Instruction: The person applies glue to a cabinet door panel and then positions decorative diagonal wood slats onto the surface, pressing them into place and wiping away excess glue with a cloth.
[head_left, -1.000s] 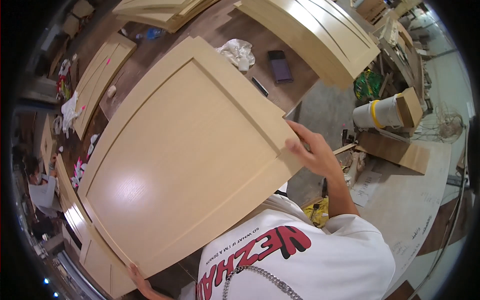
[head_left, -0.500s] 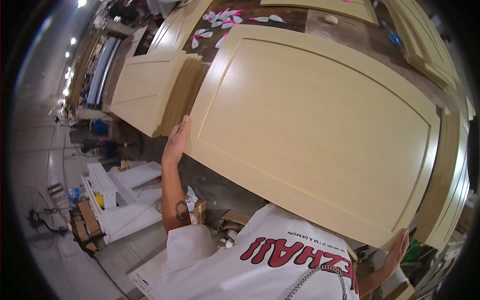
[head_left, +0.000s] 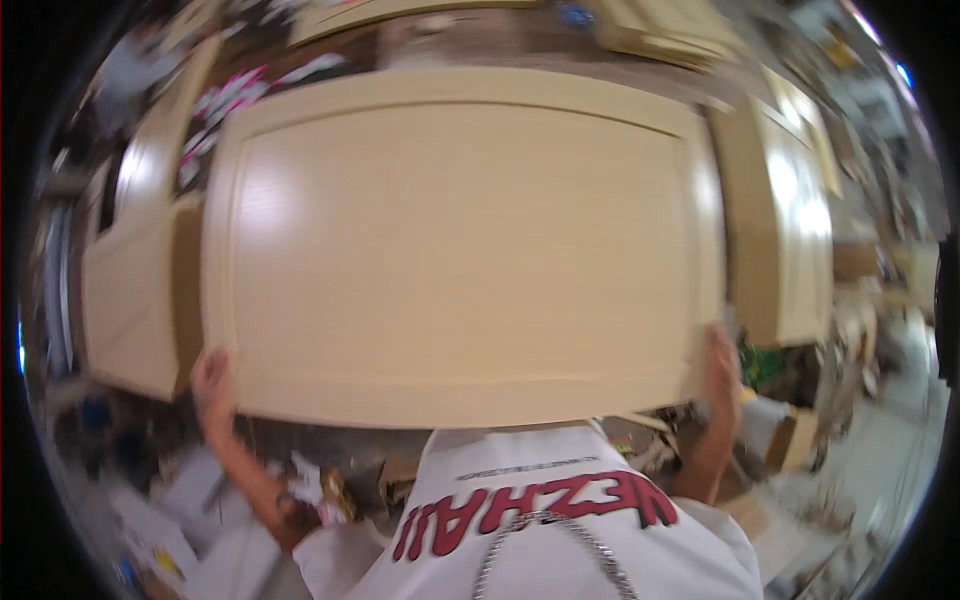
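A large cream cabinet door panel with a raised frame and a sunken middle fills the centre of the view, right in front of my chest. At its near left corner my left hand presses against the side edge, fingers partly hidden by the panel. My right hand grips the opposite side edge near the right corner, blurred by motion. Between them the two hands hold the panel by its short sides.
Stacks of similar cream panels stand to the left and right. Beyond the held panel lies a dark worktable with white, pink-tipped items. More panels lie at the far right. A person is at far left.
My view has swung to the right, so the panel now appears level rather than slanted. Both hands remain on its side edges.
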